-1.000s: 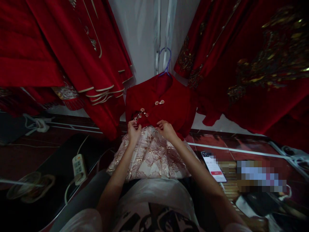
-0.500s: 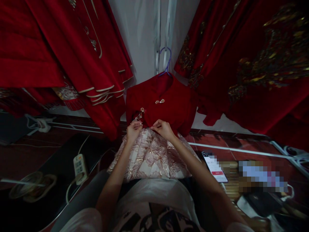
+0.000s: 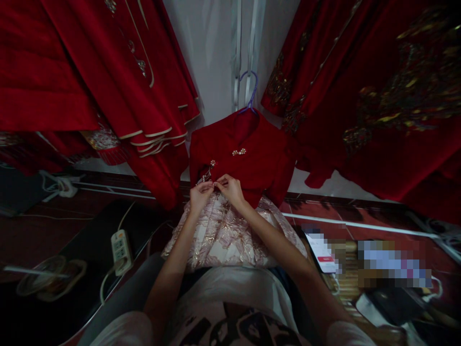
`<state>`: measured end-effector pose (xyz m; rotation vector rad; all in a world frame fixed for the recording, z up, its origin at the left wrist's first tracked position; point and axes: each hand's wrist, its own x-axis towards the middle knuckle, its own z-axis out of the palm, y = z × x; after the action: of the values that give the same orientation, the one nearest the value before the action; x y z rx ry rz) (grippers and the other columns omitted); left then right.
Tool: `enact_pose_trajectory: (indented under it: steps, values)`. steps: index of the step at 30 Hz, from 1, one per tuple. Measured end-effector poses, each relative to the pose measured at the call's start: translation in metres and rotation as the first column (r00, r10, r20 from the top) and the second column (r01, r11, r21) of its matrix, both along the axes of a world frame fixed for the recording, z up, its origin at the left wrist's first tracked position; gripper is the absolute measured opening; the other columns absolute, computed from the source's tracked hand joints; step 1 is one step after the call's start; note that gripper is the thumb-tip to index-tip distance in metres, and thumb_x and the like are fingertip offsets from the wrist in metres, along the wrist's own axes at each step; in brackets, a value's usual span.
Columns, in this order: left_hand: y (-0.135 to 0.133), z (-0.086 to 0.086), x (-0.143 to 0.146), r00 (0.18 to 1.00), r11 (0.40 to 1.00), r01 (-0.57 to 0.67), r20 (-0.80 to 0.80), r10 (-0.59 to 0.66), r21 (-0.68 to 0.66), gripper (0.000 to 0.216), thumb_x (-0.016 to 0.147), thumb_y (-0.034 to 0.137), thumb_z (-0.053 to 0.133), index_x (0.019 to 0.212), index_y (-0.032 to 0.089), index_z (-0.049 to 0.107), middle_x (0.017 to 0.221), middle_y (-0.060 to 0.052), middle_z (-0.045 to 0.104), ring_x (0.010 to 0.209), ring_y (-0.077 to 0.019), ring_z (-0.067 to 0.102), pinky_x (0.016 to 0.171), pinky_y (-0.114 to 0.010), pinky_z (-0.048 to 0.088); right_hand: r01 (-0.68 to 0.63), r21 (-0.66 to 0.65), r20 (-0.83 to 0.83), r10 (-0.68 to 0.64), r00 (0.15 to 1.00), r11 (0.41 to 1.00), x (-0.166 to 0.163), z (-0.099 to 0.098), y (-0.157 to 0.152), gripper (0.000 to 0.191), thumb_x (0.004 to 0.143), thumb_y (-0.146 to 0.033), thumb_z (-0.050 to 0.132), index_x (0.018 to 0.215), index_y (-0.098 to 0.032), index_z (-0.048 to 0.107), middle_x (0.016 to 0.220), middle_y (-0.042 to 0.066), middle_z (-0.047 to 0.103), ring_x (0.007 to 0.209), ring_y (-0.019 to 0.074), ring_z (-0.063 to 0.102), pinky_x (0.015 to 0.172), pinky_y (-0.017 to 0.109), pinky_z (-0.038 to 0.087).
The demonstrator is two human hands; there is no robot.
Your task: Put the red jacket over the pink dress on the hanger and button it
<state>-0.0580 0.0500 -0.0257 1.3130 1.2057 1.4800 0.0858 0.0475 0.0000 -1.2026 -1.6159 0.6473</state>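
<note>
A small red dress (image 3: 252,154) hangs in front of me on a purple hanger (image 3: 248,91). It has a pale sequined skirt (image 3: 223,235) and pearl clasps (image 3: 238,152) down the front. My left hand (image 3: 200,194) and my right hand (image 3: 230,188) meet at the waist of the red bodice. Both pinch the lower pearl clasp (image 3: 209,174), fingertips touching each other.
Larger red gowns hang at left (image 3: 108,86) and right (image 3: 378,105), with a white wall (image 3: 216,57) between them. A white power strip (image 3: 119,246) and cable lie on the dark floor at left. A phone (image 3: 322,252) lies at right beside blurred items.
My right hand has slid left along the bodice hem to join my left hand at the lower clasp. The skirt has spread a little to the right.
</note>
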Motion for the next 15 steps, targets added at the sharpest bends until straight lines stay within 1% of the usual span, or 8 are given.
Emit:
enact_pose_trajectory:
  steps: [4,7,9,10,11,13,14,15]
  values:
    - [0.005,-0.007,-0.003,1.0,1.0,0.014,0.02,-0.013,-0.028,0.028,0.061,0.028,0.076,0.085,0.014,0.074,0.086,-0.007,0.075,0.077,-0.0176,0.07,0.084,-0.036,0.056,0.023,0.067,0.029,-0.025,0.999,0.998,-0.004,-0.008,0.0,0.005,0.086,-0.023,0.06,0.085,-0.018,0.062,0.085,0.003,0.069,0.074,0.0127,0.066,0.071,0.023,0.055]
    - [0.008,-0.011,-0.006,0.997,0.996,0.067,0.037,-0.064,-0.06,0.029,0.06,0.032,0.076,0.084,0.014,0.074,0.083,-0.007,0.074,0.075,-0.018,0.069,0.08,-0.036,0.056,0.019,0.089,0.061,-0.025,0.998,0.996,-0.003,-0.013,0.001,0.006,0.087,-0.022,0.058,0.087,-0.017,0.062,0.089,0.005,0.067,0.077,0.0133,0.066,0.074,0.025,0.055]
    - [0.01,-0.012,-0.007,0.994,0.993,0.105,-0.015,-0.106,-0.056,0.024,0.061,0.031,0.075,0.078,0.015,0.072,0.078,-0.006,0.073,0.072,-0.0169,0.068,0.076,-0.034,0.056,-0.005,0.082,0.082,-0.001,0.997,0.997,0.001,-0.016,-0.001,0.007,0.087,-0.018,0.055,0.09,-0.017,0.062,0.092,0.005,0.067,0.082,0.0136,0.066,0.077,0.026,0.055]
    - [0.01,-0.011,-0.007,0.993,0.994,0.101,-0.058,-0.103,-0.042,0.02,0.061,0.03,0.075,0.075,0.015,0.071,0.076,-0.006,0.072,0.07,-0.0158,0.067,0.075,-0.032,0.056,-0.036,0.079,0.097,0.028,0.995,0.996,0.006,-0.018,-0.003,0.011,0.086,-0.015,0.054,0.093,-0.017,0.062,0.096,0.005,0.066,0.086,0.0136,0.066,0.079,0.026,0.055]
    - [0.01,-0.011,-0.008,0.992,0.997,0.075,-0.099,-0.077,-0.02,0.019,0.062,0.029,0.074,0.073,0.015,0.069,0.075,-0.005,0.071,0.068,-0.0144,0.066,0.073,-0.03,0.056,-0.073,0.078,0.118,0.064,0.991,0.994,0.015,-0.02,-0.006,0.016,0.085,-0.012,0.053,0.098,-0.018,0.062,0.101,0.006,0.066,0.09,0.0135,0.066,0.082,0.026,0.055]
    - [0.01,-0.01,-0.01,0.991,1.0,-0.018,-0.13,0.019,0.013,0.023,0.063,0.028,0.073,0.08,0.016,0.065,0.079,-0.004,0.068,0.064,-0.0116,0.063,0.066,-0.027,0.055,-0.137,0.082,0.182,0.12,0.976,0.987,0.041,-0.024,-0.018,0.026,0.083,-0.009,0.054,0.107,-0.02,0.061,0.108,0.006,0.064,0.097,0.0138,0.064,0.087,0.028,0.054]
    - [0.009,-0.009,-0.011,0.991,0.998,-0.055,-0.122,0.057,0.016,0.026,0.064,0.029,0.072,0.085,0.016,0.064,0.082,-0.003,0.067,0.063,-0.011,0.062,0.063,-0.027,0.055,-0.115,0.081,0.224,0.094,0.97,0.99,0.06,-0.027,-0.027,0.023,0.084,-0.012,0.055,0.105,-0.02,0.061,0.104,0.005,0.064,0.091,0.0142,0.064,0.084,0.029,0.054]
    - [0.008,-0.009,-0.013,0.991,0.996,-0.092,-0.1,0.093,0.01,0.03,0.066,0.031,0.07,0.09,0.016,0.062,0.085,-0.003,0.065,0.062,-0.0106,0.061,0.059,-0.026,0.055,-0.054,0.084,0.272,0.029,0.962,0.995,0.082,-0.03,-0.037,0.016,0.086,-0.016,0.054,0.099,-0.02,0.062,0.095,0.005,0.064,0.084,0.0149,0.064,0.08,0.03,0.055]
